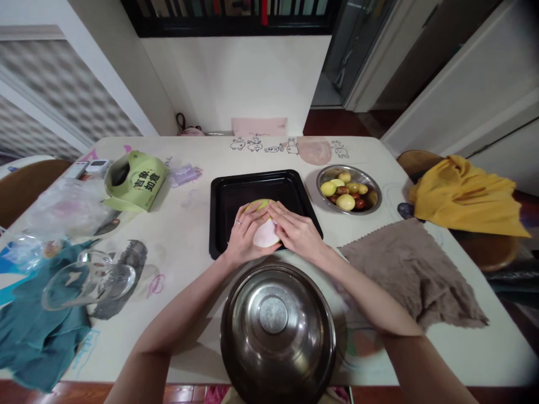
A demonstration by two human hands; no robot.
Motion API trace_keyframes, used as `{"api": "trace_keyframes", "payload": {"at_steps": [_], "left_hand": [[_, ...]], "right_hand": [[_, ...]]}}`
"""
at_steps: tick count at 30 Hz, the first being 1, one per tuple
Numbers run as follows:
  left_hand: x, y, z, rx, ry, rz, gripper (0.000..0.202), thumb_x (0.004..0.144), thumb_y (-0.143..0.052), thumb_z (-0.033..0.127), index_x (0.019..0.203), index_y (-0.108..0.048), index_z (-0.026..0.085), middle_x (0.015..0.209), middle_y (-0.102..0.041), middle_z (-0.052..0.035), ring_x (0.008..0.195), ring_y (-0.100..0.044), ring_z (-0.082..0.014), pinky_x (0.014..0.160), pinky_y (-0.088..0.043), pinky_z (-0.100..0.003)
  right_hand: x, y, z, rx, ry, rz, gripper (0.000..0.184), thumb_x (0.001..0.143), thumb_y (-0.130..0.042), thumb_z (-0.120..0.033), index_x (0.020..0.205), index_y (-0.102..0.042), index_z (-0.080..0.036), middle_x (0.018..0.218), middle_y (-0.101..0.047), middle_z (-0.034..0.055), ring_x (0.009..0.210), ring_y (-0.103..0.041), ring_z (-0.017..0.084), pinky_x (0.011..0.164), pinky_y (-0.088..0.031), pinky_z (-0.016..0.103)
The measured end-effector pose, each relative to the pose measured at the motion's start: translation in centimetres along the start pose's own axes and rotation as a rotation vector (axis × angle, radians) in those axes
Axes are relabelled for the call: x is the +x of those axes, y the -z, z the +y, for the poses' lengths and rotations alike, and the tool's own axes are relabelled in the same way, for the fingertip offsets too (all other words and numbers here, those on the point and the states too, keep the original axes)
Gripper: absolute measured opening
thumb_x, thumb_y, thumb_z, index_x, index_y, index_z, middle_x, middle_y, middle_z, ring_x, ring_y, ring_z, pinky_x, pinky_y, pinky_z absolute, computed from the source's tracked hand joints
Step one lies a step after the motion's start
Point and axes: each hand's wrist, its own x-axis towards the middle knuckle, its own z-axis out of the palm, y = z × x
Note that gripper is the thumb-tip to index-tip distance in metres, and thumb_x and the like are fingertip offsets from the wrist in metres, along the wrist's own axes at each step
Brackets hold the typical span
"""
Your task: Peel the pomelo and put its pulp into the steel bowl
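Note:
Over a black baking tray (219, 224), both of my hands are wrapped round a pomelo (266, 233) with yellow-green skin and a pale pinkish-white face turned toward me. My left hand (246, 235), with a ring on one finger, grips its left side. On the right side, my right hand (298, 231) has its fingers laid over the top. The fingertips of the two hands nearly meet, and they hide much of the fruit. Just in front of me, below the hands, is a large shiny steel bowl (278, 336).
A steel bowl (374, 188) of yellow and reddish-brown fruit stands right of the tray. Farther right lie a brown cloth (415, 269) and a yellow cloth (467, 196) over a chair. At left are a green visor (141, 182), a clear glass jug (84, 283) and a teal cloth (42, 336).

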Motion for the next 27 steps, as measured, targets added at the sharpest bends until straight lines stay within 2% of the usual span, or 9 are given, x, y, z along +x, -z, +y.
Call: {"api": "trace_keyframes", "payload": {"at_steps": [4, 9, 12, 14, 16, 18, 22, 24, 27], "left_hand": [[-0.1, 0.3, -0.5, -0.023, -0.002, -0.042, 0.087, 0.077, -0.084, 0.057, 0.148, -0.043, 0.026, 0.129, -0.067, -0.0126, 0.126, -0.066, -0.0333, 0.114, -0.049, -0.058], [0.6, 1.2, -0.2, 0.002, -0.03, -0.098, 0.082, 0.08, -0.08, 0.052, 0.147, -0.044, 0.022, 0.131, -0.065, -0.014, 0.133, -0.062, -0.034, 0.118, -0.045, -0.06], [1.3, 1.7, 1.3, 0.043, 0.079, -0.167, 0.071, 0.084, -0.074, 0.043, 0.145, -0.046, 0.021, 0.138, -0.062, -0.0151, 0.146, -0.05, -0.0364, 0.126, -0.03, -0.065], [1.5, 1.7, 2.4, 0.099, 0.163, -0.212, 0.07, 0.085, -0.074, 0.043, 0.145, -0.046, 0.02, 0.144, -0.059, -0.0166, 0.152, -0.041, -0.0397, 0.127, -0.023, -0.069], [1.6, 1.4, 3.1, 0.147, 0.237, -0.215, 0.068, 0.086, -0.073, 0.041, 0.145, -0.046, 0.02, 0.153, -0.052, -0.0182, 0.152, -0.04, -0.0399, 0.125, -0.027, -0.069], [1.5, 1.2, 3.2, 0.156, 0.26, -0.192, 0.064, 0.088, -0.071, 0.037, 0.144, -0.046, 0.02, 0.156, -0.049, -0.0183, 0.149, -0.045, -0.0374, 0.122, -0.036, -0.064], [1.2, 1.1, 2.4, 0.092, 0.181, -0.182, 0.066, 0.088, -0.071, 0.036, 0.146, -0.044, 0.021, 0.152, -0.054, -0.0165, 0.145, -0.05, -0.0344, 0.118, -0.046, -0.055], [1.0, 1.2, 2.0, 0.077, 0.148, -0.163, 0.07, 0.087, -0.073, 0.039, 0.148, -0.043, 0.022, 0.15, -0.054, -0.0166, 0.143, -0.051, -0.0347, 0.117, -0.047, -0.055], [0.8, 1.2, 1.7, 0.059, 0.107, -0.122, 0.077, 0.083, -0.078, 0.044, 0.148, -0.044, 0.023, 0.147, -0.055, -0.0178, 0.141, -0.052, -0.0362, 0.116, -0.047, -0.057]], "right_hand": [[-0.3, 0.5, -0.1, 0.043, -0.021, -0.045, 0.052, 0.102, -0.045, -0.016, 0.153, -0.049, -0.018, 0.154, -0.055, 0.0091, 0.145, -0.051, 0.025, 0.115, -0.054, 0.045], [-0.6, 0.4, -1.5, 0.072, -0.119, 0.008, 0.062, 0.101, -0.048, -0.019, 0.162, -0.034, -0.021, 0.16, -0.049, 0.0091, 0.151, -0.043, 0.024, 0.122, -0.046, 0.047], [-0.6, 0.4, -2.3, 0.069, -0.216, -0.033, 0.066, 0.099, -0.049, -0.018, 0.162, -0.033, -0.021, 0.167, -0.036, 0.0123, 0.153, -0.039, 0.028, 0.12, -0.048, 0.048], [-0.5, 0.4, -2.6, 0.081, -0.264, -0.057, 0.069, 0.096, -0.05, -0.016, 0.163, -0.033, -0.023, 0.168, -0.034, 0.0137, 0.152, -0.041, 0.03, 0.116, -0.051, 0.049], [-0.4, 0.4, -2.8, 0.093, -0.271, -0.055, 0.072, 0.095, -0.048, -0.014, 0.164, -0.029, -0.022, 0.168, -0.035, 0.0157, 0.152, -0.042, 0.031, 0.116, -0.05, 0.051], [-0.3, 0.2, -2.9, 0.098, -0.269, -0.042, 0.074, 0.094, -0.046, -0.013, 0.165, -0.025, -0.018, 0.166, -0.036, 0.0184, 0.153, -0.039, 0.031, 0.119, -0.046, 0.054], [0.2, 0.0, -2.9, 0.128, -0.28, -0.08, 0.088, 0.084, -0.051, -0.009, 0.166, -0.018, -0.016, 0.168, -0.031, 0.0204, 0.157, -0.03, 0.034, 0.122, -0.043, 0.056], [0.5, -0.1, -2.9, 0.121, -0.265, -0.096, 0.089, 0.082, -0.052, -0.009, 0.165, -0.02, -0.013, 0.167, -0.031, 0.0217, 0.157, -0.03, 0.035, 0.122, -0.043, 0.057], [0.6, -0.3, -2.9, 0.07, -0.24, -0.086, 0.08, 0.084, -0.049, -0.008, 0.162, -0.029, -0.009, 0.164, -0.038, 0.0234, 0.153, -0.038, 0.035, 0.121, -0.045, 0.055]]}}
